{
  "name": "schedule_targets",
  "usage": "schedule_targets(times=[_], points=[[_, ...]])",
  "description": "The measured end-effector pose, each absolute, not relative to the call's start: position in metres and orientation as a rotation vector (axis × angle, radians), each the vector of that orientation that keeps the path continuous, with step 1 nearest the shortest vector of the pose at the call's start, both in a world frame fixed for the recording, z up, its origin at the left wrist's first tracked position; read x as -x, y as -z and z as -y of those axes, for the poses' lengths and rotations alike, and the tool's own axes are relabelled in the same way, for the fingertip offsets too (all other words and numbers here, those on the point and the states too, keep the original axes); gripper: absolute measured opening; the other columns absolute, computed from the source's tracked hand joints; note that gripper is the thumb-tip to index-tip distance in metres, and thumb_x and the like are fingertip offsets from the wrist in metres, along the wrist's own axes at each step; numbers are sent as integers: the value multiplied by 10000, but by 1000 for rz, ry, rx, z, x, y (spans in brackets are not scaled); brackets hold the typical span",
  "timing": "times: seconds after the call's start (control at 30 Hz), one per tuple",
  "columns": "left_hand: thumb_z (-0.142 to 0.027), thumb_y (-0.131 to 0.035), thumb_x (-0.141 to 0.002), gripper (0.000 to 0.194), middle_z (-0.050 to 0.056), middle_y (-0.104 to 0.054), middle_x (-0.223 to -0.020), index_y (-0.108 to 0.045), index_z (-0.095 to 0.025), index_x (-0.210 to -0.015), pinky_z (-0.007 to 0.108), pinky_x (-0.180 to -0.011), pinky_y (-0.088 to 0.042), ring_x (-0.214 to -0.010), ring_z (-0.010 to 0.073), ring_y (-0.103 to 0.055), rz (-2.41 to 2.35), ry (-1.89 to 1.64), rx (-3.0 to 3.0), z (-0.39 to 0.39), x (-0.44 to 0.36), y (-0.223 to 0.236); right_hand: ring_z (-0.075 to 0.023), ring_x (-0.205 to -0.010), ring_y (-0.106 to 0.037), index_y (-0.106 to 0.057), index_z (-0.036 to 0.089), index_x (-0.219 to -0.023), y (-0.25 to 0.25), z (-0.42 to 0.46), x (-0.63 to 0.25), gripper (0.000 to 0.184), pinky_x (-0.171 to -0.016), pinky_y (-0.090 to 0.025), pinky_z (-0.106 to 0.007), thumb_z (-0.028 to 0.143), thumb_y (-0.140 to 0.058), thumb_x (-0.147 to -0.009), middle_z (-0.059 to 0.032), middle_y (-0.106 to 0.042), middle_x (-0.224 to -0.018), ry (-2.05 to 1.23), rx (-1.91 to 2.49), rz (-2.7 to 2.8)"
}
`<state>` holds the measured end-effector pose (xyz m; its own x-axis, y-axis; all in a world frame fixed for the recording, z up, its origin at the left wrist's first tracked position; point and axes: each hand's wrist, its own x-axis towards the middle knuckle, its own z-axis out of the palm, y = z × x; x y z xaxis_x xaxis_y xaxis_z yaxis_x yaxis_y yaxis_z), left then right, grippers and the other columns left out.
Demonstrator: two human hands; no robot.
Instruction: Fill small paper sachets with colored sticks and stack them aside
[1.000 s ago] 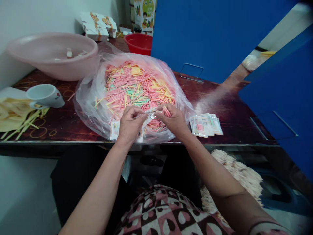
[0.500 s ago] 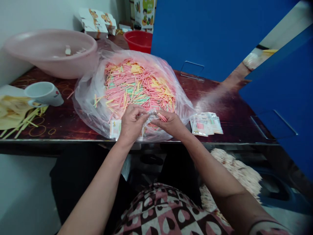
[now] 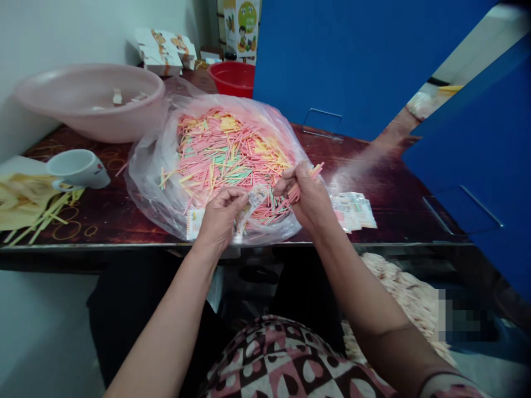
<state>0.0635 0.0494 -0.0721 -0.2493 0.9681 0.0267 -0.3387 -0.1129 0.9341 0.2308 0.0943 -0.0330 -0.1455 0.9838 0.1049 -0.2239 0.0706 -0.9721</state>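
Observation:
A clear plastic bag [image 3: 147, 188] lies open on the table, filled with a heap of thin pink, yellow and green sticks [image 3: 228, 155]. Over its near side, my left hand [image 3: 220, 221] pinches a small printed plastic packet [image 3: 255, 198]. My right hand [image 3: 309, 194] stands apart from it, to the right, with a small bunch of pink sticks [image 3: 305, 182] gripped in its fingers. A stack of filled printed packets [image 3: 352, 213] lies on the table just right of the bag. Another printed packet [image 3: 194, 224] rests at the bag's near edge.
A dark red patterned table [image 3: 357, 171] holds a pink plastic basin [image 3: 89, 105], a white mug [image 3: 77, 170], a red bowl [image 3: 231, 78] and printed cartons [image 3: 161, 52]. Yellow sticks [image 3: 41, 218] lie at the left. Blue panels [image 3: 332, 61] stand behind and right. A pale heap [image 3: 398, 293] sits below the table.
My right hand has moved up and to the right, away from my left hand, taking the pink sticks with it. The packet stays in my left hand.

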Motion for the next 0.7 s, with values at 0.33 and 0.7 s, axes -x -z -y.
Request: schedule_targets(times=[0.33, 0.7], points=[[-345, -954, -560, 314, 19, -693, -871, -730, -192, -718, 275, -835, -506, -853, 144, -622, -1003, -1559, -838, -47, -69, 71, -232, -1027, -718, -537, 266, -799, 18, -86, -197, 565, -772, -616, -393, 732, -298, -1011, -75, -723, -938, -1131, 803, 1261], [-339, -985, -534, 349, -6, -695, -851, -733, -195, -727, 269, -850, -502, -797, 115, -611, -887, -1534, -730, -46, -70, 72, -246, -1035, -701, -598, 267, -828, 34, -77, -190, 545, -770, -594, -395, 768, -425, -954, -65, -705, -909, -1166, 698, 1327]])
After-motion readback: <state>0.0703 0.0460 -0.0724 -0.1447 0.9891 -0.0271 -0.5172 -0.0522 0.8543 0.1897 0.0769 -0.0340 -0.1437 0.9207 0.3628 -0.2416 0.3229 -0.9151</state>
